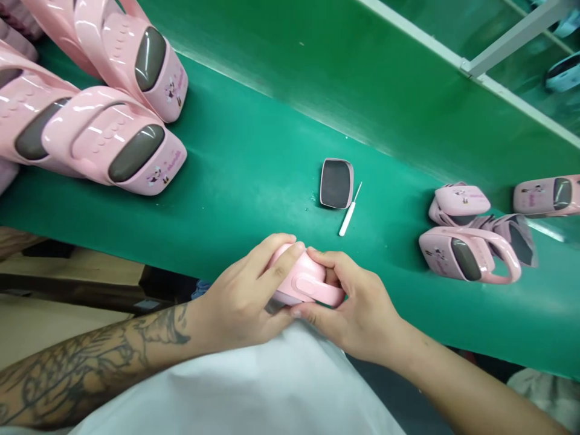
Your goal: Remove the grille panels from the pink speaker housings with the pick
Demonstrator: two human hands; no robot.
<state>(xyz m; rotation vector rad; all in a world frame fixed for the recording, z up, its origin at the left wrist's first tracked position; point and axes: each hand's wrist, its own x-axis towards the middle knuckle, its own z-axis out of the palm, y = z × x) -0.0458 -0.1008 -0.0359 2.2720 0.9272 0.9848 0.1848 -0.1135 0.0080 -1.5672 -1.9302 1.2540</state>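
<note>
A pink plastic housing with a handle (pixel 312 286) is held close to my body at the bench's near edge. My left hand (pixel 254 290) wraps round its left side, fingers over the top and thumb below. On the other side, my right hand (pixel 357 302) grips it by the handle, with the thumb and fingers closed about it. Much of the housing's underside is hidden by my hands. Beyond them lie a dark panel with a pink rim (pixel 336 183) and a small white-handled tool with a thin tip (pixel 347 219), neither touched by my hands.
Several pink housings with dark windows and cartoon prints (pixel 136 142) are grouped at the left. More stand at the right, including a handled one (pixel 446 257) beside loose dark panels (pixel 514 238). A green wall (pixel 290 54) rises behind the green bench (pixel 235 181).
</note>
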